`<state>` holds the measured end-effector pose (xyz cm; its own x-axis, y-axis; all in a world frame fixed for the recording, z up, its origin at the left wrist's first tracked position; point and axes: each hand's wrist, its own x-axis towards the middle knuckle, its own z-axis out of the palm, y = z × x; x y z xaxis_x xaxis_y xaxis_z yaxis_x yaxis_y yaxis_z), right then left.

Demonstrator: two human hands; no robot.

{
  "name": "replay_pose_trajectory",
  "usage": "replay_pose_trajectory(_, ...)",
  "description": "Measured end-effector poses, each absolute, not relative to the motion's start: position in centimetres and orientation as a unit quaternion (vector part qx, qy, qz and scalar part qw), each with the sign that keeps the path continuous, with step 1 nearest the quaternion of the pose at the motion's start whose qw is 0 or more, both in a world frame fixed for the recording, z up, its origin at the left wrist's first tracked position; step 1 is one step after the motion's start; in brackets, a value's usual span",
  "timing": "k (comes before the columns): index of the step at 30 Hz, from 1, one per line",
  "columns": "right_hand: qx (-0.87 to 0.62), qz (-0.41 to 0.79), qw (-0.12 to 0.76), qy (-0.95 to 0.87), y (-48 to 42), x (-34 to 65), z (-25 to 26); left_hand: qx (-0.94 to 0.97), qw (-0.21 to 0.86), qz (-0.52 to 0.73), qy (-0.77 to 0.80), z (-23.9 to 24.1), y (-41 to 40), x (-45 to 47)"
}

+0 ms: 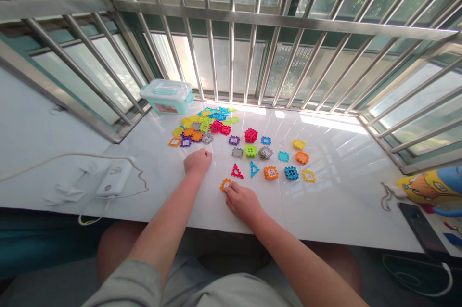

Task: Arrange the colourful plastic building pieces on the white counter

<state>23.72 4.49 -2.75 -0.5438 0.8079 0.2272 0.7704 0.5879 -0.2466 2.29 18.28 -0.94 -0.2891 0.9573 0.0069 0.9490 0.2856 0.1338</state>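
Observation:
My right hand (242,201) rests on the white sill and pinches an orange toothed block (225,184) at its fingertips. A little to the left and farther away, my left hand (198,161) lies curled in a loose fist on the sill, holding nothing I can see. Just beyond my right hand lie a red triangle piece (237,172) and a blue triangle piece (254,169). Several single blocks are spread out to the right, among them an orange one (270,172), a blue one (291,172) and a green one (250,151).
A heap of mixed coloured blocks (202,125) lies at the back left beside a light blue lidded plastic box (166,96). A white power bank with cable (114,178) sits at the left. A dark phone (421,230) and a colourful toy (431,185) lie at the right. Metal window bars (231,57) close off the far side.

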Motion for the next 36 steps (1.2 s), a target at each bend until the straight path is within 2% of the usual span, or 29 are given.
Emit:
replay_pose_trajectory(9,-0.46,0.081,0.203,-0.86,3.0,24.6,-1.4,0.598,0.043,0.064,0.798,-1.2,18.3,2.2)
replay_pose_trajectory(24,-0.486,0.105,0.245,-0.832,2.8,25.0,-1.9,0.598,0.044,0.061,0.798,-1.2,18.4,2.1)
replay_pose_trajectory(36,-0.476,0.142,0.25,-0.831,2.7,25.4,-2.2,0.599,0.052,0.068,0.796,-1.0,18.3,2.1)
